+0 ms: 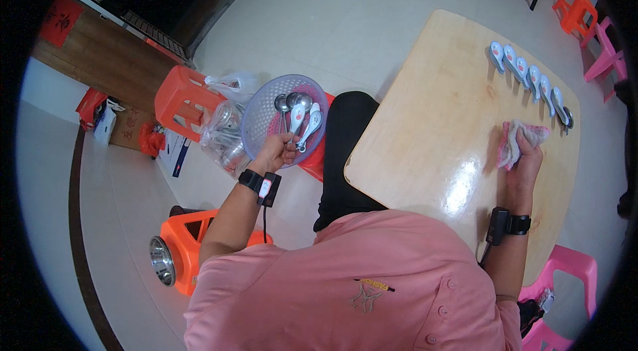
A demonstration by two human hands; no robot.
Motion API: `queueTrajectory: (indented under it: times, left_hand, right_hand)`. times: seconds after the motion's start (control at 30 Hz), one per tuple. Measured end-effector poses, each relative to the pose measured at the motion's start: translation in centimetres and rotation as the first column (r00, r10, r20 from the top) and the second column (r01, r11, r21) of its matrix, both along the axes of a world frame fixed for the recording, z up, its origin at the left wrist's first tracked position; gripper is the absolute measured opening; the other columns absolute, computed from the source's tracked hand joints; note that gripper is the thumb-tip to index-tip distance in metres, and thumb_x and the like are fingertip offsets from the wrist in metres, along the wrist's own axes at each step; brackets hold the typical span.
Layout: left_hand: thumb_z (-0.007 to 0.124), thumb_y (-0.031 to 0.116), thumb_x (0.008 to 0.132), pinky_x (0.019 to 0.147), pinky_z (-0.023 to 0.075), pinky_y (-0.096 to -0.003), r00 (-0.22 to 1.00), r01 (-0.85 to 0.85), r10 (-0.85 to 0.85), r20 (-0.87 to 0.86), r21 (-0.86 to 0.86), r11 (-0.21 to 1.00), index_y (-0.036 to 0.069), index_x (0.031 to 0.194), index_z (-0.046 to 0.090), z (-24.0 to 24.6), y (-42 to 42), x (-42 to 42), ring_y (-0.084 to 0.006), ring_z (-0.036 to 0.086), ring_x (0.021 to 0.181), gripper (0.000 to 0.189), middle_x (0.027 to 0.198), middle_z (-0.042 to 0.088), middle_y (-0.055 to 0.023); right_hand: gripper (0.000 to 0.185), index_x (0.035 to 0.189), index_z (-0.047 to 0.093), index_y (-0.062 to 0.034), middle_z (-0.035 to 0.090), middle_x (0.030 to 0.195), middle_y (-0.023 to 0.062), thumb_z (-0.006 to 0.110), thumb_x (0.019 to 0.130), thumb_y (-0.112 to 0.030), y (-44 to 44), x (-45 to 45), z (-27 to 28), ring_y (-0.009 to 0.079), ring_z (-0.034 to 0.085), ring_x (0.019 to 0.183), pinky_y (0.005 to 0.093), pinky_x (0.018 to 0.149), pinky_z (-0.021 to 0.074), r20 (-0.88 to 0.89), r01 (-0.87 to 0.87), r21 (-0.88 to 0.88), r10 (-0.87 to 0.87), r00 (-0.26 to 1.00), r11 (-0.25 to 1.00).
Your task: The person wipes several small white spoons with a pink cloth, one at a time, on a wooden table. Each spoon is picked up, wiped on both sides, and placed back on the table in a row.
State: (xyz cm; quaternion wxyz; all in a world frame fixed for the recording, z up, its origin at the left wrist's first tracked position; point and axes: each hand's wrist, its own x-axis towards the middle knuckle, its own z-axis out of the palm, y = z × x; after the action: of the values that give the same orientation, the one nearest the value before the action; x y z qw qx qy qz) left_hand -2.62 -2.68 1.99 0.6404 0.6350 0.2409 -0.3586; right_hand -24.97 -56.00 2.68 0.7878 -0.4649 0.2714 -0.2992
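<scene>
At a lavender perforated plastic basket (256, 102) on my left, my left hand (279, 151) reaches over the rim. Its fingers pinch the handle of a white ceramic spoon (297, 115) with a red print. Another ceramic spoon (313, 123) lies beside it, and several metal spoons (299, 99) rest further in. My right hand (527, 159) grips a crumpled pink-and-white cloth (518, 141) over the wooden table (423, 117). Beyond the cloth, several ceramic spoons (534, 83) lie in a slanting row, with a metal spoon (568, 119) at the near end.
An orange-red stool (182, 94) and clear plastic bags (224, 129) stand left of the basket. An orange stool (187, 246) with a metal bowl (163, 261) is at lower left. A pink chair (578, 264) sits by the table's near right corner. My leg (346, 152) is between basket and table.
</scene>
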Motion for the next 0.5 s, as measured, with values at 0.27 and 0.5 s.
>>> queueTrajectory:
  times: [0.27,0.5]
  left_hand:
    - [0.048,0.024,0.101,0.041,0.0252,-0.0255,0.981,0.19,-0.172,-0.091,0.264,0.945,0.006,0.088,0.061,-3.4,-0.1,3.0,-0.0088,0.033,0.044,0.025,0.059,0.042,0.0047]
    - [0.052,0.018,0.099,0.038,0.0282,-0.0251,0.986,0.155,-0.133,-0.096,0.287,0.945,0.003,0.085,0.06,-5.3,-0.3,4.2,-0.0096,0.041,0.043,0.022,0.057,0.046,0.0024]
  right_hand:
    - [0.033,0.126,0.054,0.0109,0.067,0.117,0.0185,0.056,0.095,-0.002,-0.3,-0.2,-0.3,0.0277,0.068,0.107,0.0371,0.095,0.0539,0.004,-0.021,-0.037,0.021,1.0,0.999]
    - [0.03,0.123,0.055,0.0099,0.068,0.116,0.0183,0.055,0.095,-0.001,-0.1,0.0,-0.3,0.0272,0.07,0.103,0.0359,0.092,0.0556,-0.012,0.002,-0.061,-0.003,1.0,0.998]
